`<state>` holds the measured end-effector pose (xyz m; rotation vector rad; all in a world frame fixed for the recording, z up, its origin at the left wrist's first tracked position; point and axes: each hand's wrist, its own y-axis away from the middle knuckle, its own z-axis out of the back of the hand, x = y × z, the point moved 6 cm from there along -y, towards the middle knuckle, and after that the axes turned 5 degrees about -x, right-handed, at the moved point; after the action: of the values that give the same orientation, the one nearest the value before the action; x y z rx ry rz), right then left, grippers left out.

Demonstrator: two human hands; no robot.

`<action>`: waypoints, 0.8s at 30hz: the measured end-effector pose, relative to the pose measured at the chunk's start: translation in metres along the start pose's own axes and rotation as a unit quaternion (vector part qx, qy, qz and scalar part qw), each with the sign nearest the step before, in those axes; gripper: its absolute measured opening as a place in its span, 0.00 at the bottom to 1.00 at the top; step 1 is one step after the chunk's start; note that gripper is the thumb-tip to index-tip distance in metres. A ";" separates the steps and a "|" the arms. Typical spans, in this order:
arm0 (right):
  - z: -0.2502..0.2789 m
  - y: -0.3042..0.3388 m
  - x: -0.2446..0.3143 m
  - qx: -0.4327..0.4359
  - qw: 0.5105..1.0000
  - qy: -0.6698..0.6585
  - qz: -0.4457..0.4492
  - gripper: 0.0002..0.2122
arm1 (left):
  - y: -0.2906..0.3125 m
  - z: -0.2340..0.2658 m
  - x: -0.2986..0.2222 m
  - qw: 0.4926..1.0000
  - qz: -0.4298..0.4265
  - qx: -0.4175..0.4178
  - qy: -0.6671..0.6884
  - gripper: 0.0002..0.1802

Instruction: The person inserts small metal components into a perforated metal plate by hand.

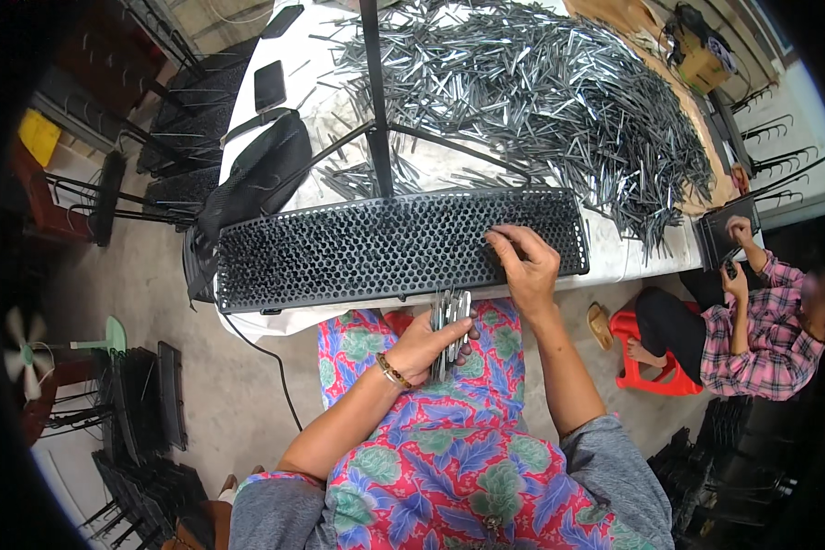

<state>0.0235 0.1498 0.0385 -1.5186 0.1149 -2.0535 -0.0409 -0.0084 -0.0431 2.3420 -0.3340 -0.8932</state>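
Note:
A long black panel (357,247) full of round holes lies across the table's near edge, with a black upright post (376,110) and slanting braces at its back. Below the panel's front edge, my left hand (414,348) is closed around a bundle of thin metal strips (450,321), their ends sticking up and down past the fingers. My right hand (530,266) hovers over the right part of the panel, thumb and fingertips pinched together near the holes. Whatever is between those fingertips is too small to make out.
A big heap of dark, shiny strips (522,92) covers the far table. A phone (269,85) and black bag (257,174) lie at left. At right, another person in a plaid shirt (761,330) sits by a red stool (651,367). A fan (29,353) stands far left.

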 end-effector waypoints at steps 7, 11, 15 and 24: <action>-0.010 0.007 0.008 0.028 0.980 0.124 0.156 0.06 | 0.001 -0.001 -0.004 0.998 -0.034 -0.020 -0.045 0.14; -0.009 0.008 0.016 0.025 0.963 0.174 0.206 0.07 | 0.002 -0.001 -0.005 0.998 -0.052 -0.014 -0.046 0.15; -0.012 0.011 0.014 0.039 0.958 0.190 0.212 0.08 | 0.006 -0.005 -0.010 0.998 -0.042 -0.011 -0.040 0.13; -0.013 0.031 0.004 0.248 0.955 -0.056 -0.154 0.08 | 0.009 -0.006 -0.014 0.997 -0.073 0.010 -0.037 0.14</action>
<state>0.0230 0.1183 0.0249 -1.3830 -0.6723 -2.0114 -0.0474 -0.0066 -0.0267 2.3807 -0.2052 -1.0510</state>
